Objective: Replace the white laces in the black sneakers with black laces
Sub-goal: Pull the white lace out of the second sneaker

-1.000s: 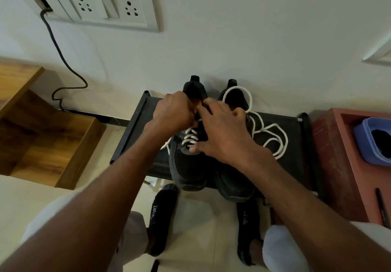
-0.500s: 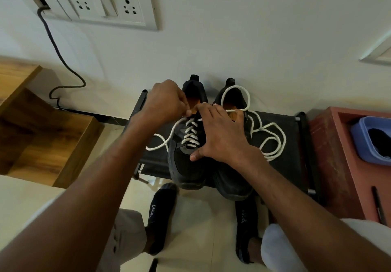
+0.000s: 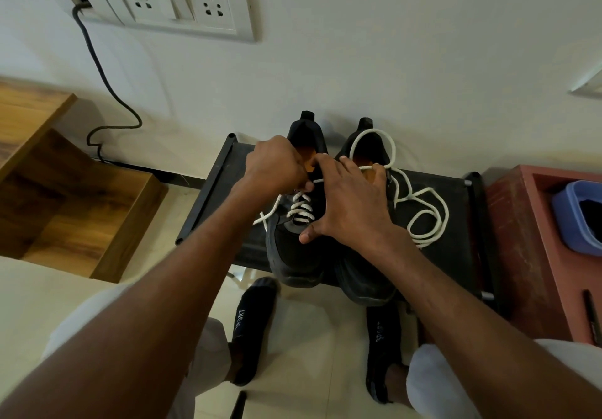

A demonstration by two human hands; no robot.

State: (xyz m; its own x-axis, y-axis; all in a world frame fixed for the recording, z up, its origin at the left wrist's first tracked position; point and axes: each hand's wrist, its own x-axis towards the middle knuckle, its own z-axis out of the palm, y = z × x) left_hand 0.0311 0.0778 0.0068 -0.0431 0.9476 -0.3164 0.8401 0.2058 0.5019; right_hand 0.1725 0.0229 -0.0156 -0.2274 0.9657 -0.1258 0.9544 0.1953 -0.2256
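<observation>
I am looking down at 2 black sneakers sitting side by side on a low black rack set against the wall, their toes hanging over its near edge. My left hand is curling its fingers over the throat of the left sneaker and pinching the white lace near the top eyelets; that lace is still crossing through the lower eyelets, and a loose end is trailing off the shoe's left side toward the rack's left edge. My right hand is lying spread over both shoes, fingers straight, thumb pressing on the left sneaker's toe area and fingertips reaching the collar of the right sneaker. The 2 hands are working close together, nearly touching. A second white lace is lying loose, looping from the right sneaker's opening across the rack's right half. My feet in dark socks are resting on the floor below the rack's near edge. A red box is standing just beside the rack's right edge, holding a blue tub.
</observation>
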